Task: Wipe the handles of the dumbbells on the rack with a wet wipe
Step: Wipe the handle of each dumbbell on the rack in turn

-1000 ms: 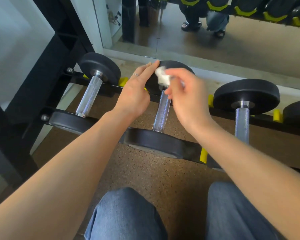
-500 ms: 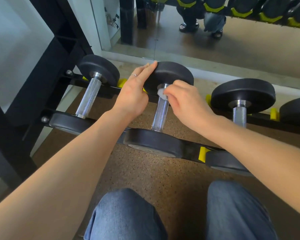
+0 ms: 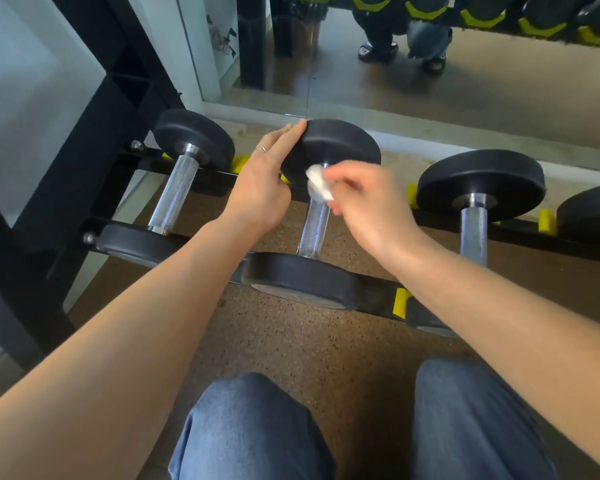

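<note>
Right hand (image 3: 371,202) pinched the crumpled wet wipe (image 3: 317,185) against the far end of the middle dumbbell's knurled handle (image 3: 314,227), while the left hand (image 3: 262,181), fingers straight, braced its far plate (image 3: 340,147).

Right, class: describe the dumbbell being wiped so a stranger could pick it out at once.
Start at the black steel rack in front of the floor mirror, where black-plated, chrome-handled dumbbells lie in a row. Take the second from the rack's left end, the middle dumbbell. Only it has a left hand against its far plate and a white wet wipe on its handle.
</note>
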